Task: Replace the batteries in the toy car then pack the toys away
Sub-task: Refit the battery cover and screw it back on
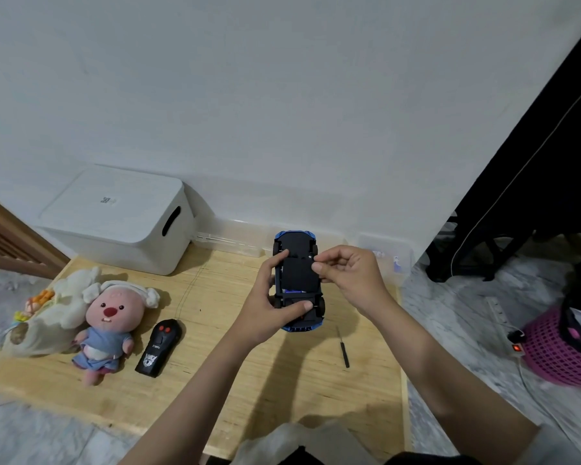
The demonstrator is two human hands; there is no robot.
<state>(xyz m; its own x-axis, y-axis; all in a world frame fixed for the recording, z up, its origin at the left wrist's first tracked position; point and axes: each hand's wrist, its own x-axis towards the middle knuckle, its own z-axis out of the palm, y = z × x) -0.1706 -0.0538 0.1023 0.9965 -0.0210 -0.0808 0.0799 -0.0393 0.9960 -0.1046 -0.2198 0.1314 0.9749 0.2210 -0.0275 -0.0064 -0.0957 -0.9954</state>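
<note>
The blue toy car [297, 280] is held belly-up above the wooden board [249, 370], gripped by the left hand [269, 307]. Its black battery cover [299, 273] is pinched by the right hand [349, 276]. Left of the car lies the remote [158, 349], its print unreadable; a screwdriver [342, 347] lies to the right.

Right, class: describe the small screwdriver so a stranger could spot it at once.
Start at the wooden board on the floor, then find the upturned blue toy car held above it. Right of and nearer than the car lies the screwdriver, alone on bare wood: thin, dark and stick-like, unlike the chunky black remote.
</note>
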